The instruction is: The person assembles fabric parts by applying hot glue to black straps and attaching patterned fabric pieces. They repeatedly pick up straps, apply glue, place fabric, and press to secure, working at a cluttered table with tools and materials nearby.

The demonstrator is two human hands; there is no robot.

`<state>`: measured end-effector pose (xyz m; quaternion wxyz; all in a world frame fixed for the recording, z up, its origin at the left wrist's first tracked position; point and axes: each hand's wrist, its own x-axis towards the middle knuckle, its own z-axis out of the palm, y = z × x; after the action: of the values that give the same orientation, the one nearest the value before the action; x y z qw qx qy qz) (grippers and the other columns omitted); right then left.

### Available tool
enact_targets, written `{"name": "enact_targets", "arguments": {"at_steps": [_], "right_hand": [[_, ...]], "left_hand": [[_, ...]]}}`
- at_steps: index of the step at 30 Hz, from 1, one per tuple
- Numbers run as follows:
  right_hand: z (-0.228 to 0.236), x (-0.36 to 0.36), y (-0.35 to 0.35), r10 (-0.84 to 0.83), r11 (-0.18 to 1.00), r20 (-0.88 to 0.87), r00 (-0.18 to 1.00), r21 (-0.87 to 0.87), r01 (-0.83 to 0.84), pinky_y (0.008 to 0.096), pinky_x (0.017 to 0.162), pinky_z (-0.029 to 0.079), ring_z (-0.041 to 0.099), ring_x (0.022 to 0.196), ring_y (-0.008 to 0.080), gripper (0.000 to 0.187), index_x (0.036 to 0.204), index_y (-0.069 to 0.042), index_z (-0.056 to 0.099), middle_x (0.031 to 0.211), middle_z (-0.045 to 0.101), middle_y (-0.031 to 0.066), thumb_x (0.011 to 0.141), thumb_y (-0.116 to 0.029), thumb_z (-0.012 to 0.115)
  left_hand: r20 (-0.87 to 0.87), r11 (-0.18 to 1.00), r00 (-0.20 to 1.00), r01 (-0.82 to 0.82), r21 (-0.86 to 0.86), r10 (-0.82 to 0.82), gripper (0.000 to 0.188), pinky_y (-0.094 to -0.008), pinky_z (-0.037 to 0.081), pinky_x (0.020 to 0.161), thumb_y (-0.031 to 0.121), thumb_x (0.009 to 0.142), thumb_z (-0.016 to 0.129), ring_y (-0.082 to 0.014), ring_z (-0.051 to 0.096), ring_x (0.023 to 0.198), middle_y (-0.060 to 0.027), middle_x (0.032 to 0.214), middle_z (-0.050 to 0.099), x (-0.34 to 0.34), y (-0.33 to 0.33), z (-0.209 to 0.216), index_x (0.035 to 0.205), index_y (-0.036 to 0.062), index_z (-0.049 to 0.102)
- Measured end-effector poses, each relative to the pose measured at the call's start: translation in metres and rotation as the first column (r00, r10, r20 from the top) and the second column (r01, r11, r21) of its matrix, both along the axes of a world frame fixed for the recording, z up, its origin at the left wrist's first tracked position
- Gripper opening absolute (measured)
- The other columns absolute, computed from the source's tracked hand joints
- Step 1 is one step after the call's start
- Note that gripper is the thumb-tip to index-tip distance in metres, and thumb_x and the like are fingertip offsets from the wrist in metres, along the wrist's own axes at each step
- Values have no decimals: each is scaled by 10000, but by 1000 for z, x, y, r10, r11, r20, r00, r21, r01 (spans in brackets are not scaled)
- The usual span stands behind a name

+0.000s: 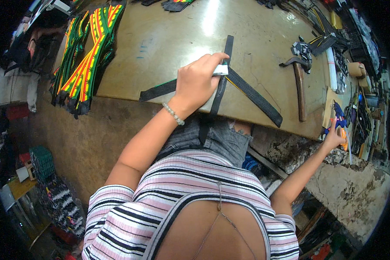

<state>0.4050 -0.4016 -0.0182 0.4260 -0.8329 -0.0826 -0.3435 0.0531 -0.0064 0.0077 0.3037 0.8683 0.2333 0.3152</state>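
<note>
My left hand (197, 82) is closed at the table's near edge, pinching a small white folded piece (221, 69) over the point where black webbing straps meet. One strap end (158, 91) reaches left from under the hand. Another strap (255, 97), with a thin yellow edge, slants toward the near right. A narrower black strap (229, 47) runs away from me and also hangs over the near edge. My right hand (335, 138) is stretched far right, fingers curled at an orange item (344, 135) beside a dark blue one (339, 115). What it grips is partly hidden.
A hammer (300, 86) with a wooden handle lies right on the table (160, 43). Green, yellow and red patterned straps (89, 56) are stacked at the left edge. Black straps with buckles (329, 41) lie at the far right, near a brown roll (356, 69).
</note>
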Motion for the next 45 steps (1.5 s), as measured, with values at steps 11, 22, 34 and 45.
{"name": "enact_targets", "arguments": {"at_steps": [11, 22, 34, 45], "right_hand": [[75, -164, 205, 730, 583, -562, 388, 217, -783, 251, 655, 500, 623, 731, 102, 391, 1181, -69, 545, 946, 667, 63, 919, -302, 718], [62, -176, 254, 761, 373, -528, 376, -119, -920, 345, 590, 489, 667, 655, 237, 453, 1210, -46, 496, 816, 689, 132, 911, -307, 714], [77, -216, 219, 716, 289, -647, 263, -68, -955, 384, 665, 551, 718, 750, 340, 439, 1212, -34, 466, 900, 709, 188, 913, -251, 704], [35, -60, 95, -59, 998, -195, 979, -2, 60, 496, 840, 494, 634, 953, 441, 477, 1112, 31, 545, 1000, 650, 268, 1007, -433, 504]], "left_hand": [[-150, 993, 989, -1, 115, 18, 310, -381, 502, 603, 125, 765, 712, -268, 632, 694, -61, 745, 592, -32, -6, -9, 1071, 168, 723], [-72, 995, 997, -5, 101, 12, 342, -385, 513, 627, 88, 722, 700, -266, 640, 706, -52, 762, 624, -33, -5, -15, 1054, 162, 727], [-104, 995, 994, -16, 95, 26, 374, -378, 521, 657, 94, 716, 708, -272, 648, 742, -54, 790, 640, -33, -6, -15, 1083, 168, 718], [-20, 1000, 1000, -14, 20, 14, 318, -359, 480, 946, 99, 965, 617, -271, 634, 1062, -181, 1216, 654, -30, -11, -11, 1251, -39, 606]]}}
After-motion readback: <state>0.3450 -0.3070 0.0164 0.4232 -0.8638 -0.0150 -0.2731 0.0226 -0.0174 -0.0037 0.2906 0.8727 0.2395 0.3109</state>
